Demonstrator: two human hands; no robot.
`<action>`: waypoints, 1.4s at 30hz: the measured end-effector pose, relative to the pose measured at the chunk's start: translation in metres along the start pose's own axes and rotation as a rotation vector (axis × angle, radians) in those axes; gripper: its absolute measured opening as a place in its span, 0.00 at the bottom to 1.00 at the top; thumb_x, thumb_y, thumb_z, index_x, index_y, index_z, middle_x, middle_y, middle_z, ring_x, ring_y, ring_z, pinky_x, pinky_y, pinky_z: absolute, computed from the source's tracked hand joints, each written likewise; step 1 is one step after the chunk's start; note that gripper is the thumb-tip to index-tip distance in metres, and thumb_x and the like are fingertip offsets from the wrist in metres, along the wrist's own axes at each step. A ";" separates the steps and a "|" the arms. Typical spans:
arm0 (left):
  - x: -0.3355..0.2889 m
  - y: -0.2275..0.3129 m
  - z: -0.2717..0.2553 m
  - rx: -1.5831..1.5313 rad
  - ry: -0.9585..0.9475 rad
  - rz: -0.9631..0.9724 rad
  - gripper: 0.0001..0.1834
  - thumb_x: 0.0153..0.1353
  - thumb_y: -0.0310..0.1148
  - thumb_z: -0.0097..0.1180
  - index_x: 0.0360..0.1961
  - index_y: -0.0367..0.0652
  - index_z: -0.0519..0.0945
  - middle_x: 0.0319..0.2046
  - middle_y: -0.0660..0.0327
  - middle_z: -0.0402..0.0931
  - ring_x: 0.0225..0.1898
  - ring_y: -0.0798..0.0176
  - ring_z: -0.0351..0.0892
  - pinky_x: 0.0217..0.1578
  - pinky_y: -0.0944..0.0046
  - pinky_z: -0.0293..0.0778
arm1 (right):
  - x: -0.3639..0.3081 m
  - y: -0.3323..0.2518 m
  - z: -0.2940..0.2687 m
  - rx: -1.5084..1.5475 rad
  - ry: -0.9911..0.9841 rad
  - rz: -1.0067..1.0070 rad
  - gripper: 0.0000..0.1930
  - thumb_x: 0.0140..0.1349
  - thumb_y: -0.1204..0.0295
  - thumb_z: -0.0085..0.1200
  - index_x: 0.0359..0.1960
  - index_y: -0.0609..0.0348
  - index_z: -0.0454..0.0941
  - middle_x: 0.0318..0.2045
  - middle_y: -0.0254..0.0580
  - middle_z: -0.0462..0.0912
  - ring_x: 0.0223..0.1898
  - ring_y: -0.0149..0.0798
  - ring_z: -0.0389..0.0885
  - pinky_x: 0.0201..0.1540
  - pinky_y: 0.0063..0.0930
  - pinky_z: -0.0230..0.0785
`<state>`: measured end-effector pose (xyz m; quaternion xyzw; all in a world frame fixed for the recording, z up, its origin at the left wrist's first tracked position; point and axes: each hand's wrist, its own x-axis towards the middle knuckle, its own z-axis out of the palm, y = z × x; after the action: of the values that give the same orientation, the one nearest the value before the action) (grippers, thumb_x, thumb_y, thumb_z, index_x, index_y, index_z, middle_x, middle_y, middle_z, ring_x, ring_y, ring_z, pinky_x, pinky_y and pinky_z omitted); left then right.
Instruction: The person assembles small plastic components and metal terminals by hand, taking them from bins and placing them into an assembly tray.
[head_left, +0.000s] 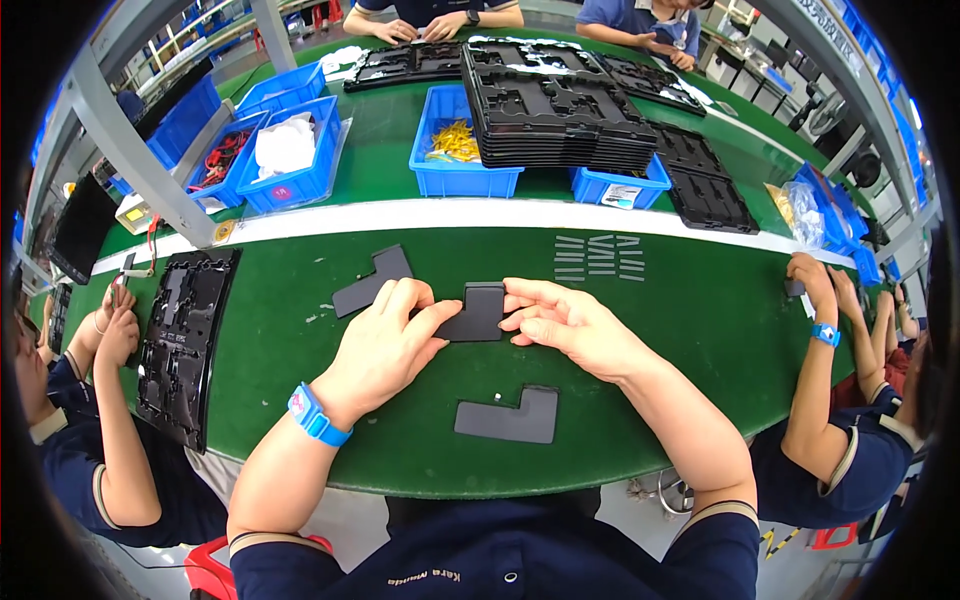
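left hand [385,345] pinching black l-shaped piece [484,318] over table [700,320], fingers of right hand [578,328] touching its side, grip unclear; handling step seemingly proceeding, next move likely calling for even support.

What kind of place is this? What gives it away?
Probably a factory assembly line. Signs: a long green worktable with people working around it, a tall stack of black molded trays, and a blue bin of small yellow parts.
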<state>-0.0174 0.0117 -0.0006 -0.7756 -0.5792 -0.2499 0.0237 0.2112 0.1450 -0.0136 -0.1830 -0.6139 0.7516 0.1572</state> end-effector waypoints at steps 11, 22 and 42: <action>0.000 -0.002 0.002 -0.043 0.003 -0.024 0.30 0.42 0.23 0.71 0.51 0.44 0.78 0.41 0.57 0.69 0.42 0.53 0.73 0.39 0.58 0.76 | -0.002 0.002 0.013 -0.179 0.023 -0.084 0.31 0.68 0.74 0.51 0.71 0.65 0.55 0.56 0.43 0.68 0.49 0.32 0.71 0.54 0.27 0.70; 0.002 0.012 -0.002 -0.033 -0.059 0.132 0.29 0.42 0.25 0.70 0.51 0.45 0.79 0.40 0.59 0.70 0.40 0.55 0.73 0.36 0.60 0.76 | 0.003 -0.010 0.011 -0.547 0.255 -0.132 0.11 0.66 0.73 0.56 0.48 0.62 0.79 0.36 0.33 0.77 0.34 0.25 0.75 0.40 0.21 0.71; 0.001 0.018 -0.004 0.023 -0.061 0.179 0.28 0.44 0.28 0.69 0.51 0.45 0.78 0.39 0.61 0.68 0.41 0.60 0.72 0.37 0.64 0.76 | -0.001 -0.006 0.025 -0.738 0.386 -0.379 0.03 0.58 0.81 0.61 0.34 0.63 0.83 0.29 0.35 0.78 0.27 0.27 0.76 0.29 0.21 0.70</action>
<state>-0.0024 0.0060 0.0077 -0.8312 -0.5108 -0.2166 0.0372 0.2003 0.1247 -0.0030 -0.2477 -0.8229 0.3926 0.3276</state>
